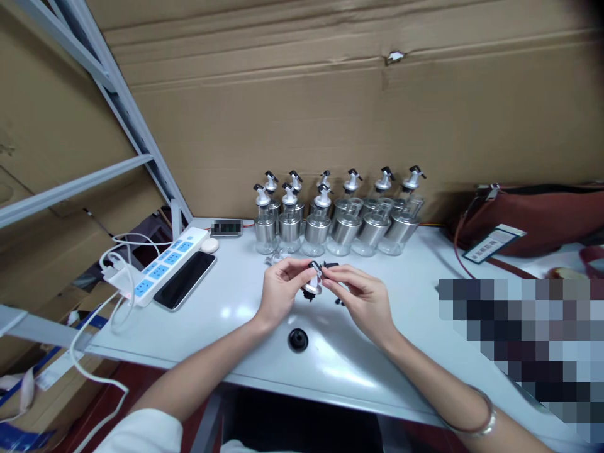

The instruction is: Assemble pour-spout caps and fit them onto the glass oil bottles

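Observation:
My left hand [282,286] and my right hand [359,296] meet over the middle of the pale table [236,327]. Together they pinch a small silver pourer cap [313,284] with a black spout piece; the left fingers grip its silver body, the right fingertips hold the black part on top. A black round rubber ring [297,340] lies on the table just in front of the hands. A tiny black piece [338,302] lies under my right hand. Behind the hands stands a row of glass bottles with steel sleeves and pourer tops [340,220].
A white and blue power strip [165,264] with plugged-in cables lies at left, a black phone [185,280] beside it. A dark red bag [533,217] with a tag sits at back right. Cardboard walls [330,113] stand behind; a metal shelf frame [123,107] rises at left.

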`<state>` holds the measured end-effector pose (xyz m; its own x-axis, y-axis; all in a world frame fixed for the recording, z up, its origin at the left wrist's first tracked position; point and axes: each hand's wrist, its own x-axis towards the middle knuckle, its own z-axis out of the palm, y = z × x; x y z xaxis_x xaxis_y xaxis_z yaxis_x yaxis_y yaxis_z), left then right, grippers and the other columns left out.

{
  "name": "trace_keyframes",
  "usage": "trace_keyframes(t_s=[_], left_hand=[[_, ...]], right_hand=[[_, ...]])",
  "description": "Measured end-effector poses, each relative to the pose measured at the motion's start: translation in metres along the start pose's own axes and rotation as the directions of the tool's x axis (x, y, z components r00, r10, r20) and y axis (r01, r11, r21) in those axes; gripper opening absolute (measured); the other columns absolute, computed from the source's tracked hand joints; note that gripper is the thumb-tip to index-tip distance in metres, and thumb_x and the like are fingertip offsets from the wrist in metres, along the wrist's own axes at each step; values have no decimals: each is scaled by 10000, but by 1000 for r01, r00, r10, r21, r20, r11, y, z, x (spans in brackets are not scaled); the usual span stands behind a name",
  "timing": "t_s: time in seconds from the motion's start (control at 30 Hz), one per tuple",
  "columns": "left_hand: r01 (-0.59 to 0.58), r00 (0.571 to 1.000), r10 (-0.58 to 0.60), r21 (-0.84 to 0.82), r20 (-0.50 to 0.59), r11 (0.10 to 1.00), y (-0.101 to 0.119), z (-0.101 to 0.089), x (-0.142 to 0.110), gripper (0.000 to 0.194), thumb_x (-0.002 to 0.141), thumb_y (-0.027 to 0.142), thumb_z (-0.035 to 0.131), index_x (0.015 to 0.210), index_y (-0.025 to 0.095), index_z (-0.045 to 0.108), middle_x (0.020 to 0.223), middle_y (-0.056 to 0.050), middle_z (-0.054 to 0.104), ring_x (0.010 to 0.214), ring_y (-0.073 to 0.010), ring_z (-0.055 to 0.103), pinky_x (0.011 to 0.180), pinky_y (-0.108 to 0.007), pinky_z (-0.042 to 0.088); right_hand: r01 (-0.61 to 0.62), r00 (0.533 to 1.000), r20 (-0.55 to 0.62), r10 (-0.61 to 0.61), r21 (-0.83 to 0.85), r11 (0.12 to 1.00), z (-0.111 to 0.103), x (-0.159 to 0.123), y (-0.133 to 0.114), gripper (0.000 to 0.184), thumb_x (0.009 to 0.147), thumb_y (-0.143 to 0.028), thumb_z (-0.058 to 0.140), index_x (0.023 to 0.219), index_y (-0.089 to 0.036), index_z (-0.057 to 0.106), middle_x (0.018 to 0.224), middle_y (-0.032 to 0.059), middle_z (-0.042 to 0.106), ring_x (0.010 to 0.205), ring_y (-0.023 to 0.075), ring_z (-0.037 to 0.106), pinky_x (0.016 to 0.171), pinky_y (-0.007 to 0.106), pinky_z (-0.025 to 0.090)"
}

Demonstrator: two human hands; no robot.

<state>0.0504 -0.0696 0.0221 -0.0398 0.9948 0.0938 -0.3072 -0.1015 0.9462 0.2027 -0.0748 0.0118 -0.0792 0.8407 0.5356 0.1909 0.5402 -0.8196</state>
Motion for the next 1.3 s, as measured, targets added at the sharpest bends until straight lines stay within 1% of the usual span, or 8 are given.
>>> trace_keyframes(t_s=[0.3,0.57,0.7,0.8,0.9,1.03,1.2,1.3], left_hand=[[-54,998,55,17,-40,998,-8,8,8,222,663,305,751,790,148,659,737,-13,669,689,-118,616,649,-231,492],[-391,908,304,323,288,862,4,69,53,156,857,249,550,972,181,631,1016,-73,572,932,-171,587,764,-266,495],[-533,846,442,448,298,718,-1,96,94,388,815,93,557,1191,180,514,1307,-141,456,1231,-256,461,1028,-402,379],[-496,867,366,509,339,703,-8,105,120,385,768,55,603,1131,152,517,1166,-155,559,1155,-288,530,1007,-454,384],[-498,865,334,554,375,667,-8,103,126,205,802,77,571,992,148,543,954,-115,625,964,-260,608,919,-437,438],[-624,780,473,456,409,635,20,89,104,176,833,160,585,995,186,519,978,-86,625,906,-205,616,862,-361,471],[-662,726,445,360,525,657,58,55,50,449,810,206,645,1199,225,423,938,-46,646,902,-180,646,826,-308,505],[-598,768,355,401,533,694,55,30,21,446,818,215,641,1201,238,415,931,-54,669,908,-185,658,819,-317,515]], right_hand=[[111,992,-48,-117,-101,989,6,-6,6,207,761,-308,715,959,-251,725,910,69,693,805,206,660,752,389,561],[-90,912,-385,141,147,985,-27,22,9,366,671,-346,774,922,-227,536,864,31,671,847,193,672,734,335,562],[-24,844,-532,69,91,996,-49,34,8,419,690,-322,760,991,-232,482,985,61,638,945,200,649,861,365,504],[6,829,-559,5,18,1000,-55,36,6,438,733,-330,727,1083,-228,485,1020,78,622,975,212,632,879,381,493],[64,821,-564,-92,-68,996,-57,35,3,478,766,-329,699,1188,-244,492,1037,75,605,985,210,621,897,386,500],[133,796,-566,-214,-182,974,-59,35,-7,486,812,-326,648,1271,-280,495,1190,93,549,1033,223,611,939,422,500],[227,886,-392,-247,-99,969,-54,29,-28,494,811,-308,657,1286,-303,521,1230,84,548,1052,243,624,952,438,514],[233,928,-281,-243,-70,970,-42,24,-38,487,810,-331,663,1278,-299,537,1184,80,579,1046,238,632,926,410,545]])
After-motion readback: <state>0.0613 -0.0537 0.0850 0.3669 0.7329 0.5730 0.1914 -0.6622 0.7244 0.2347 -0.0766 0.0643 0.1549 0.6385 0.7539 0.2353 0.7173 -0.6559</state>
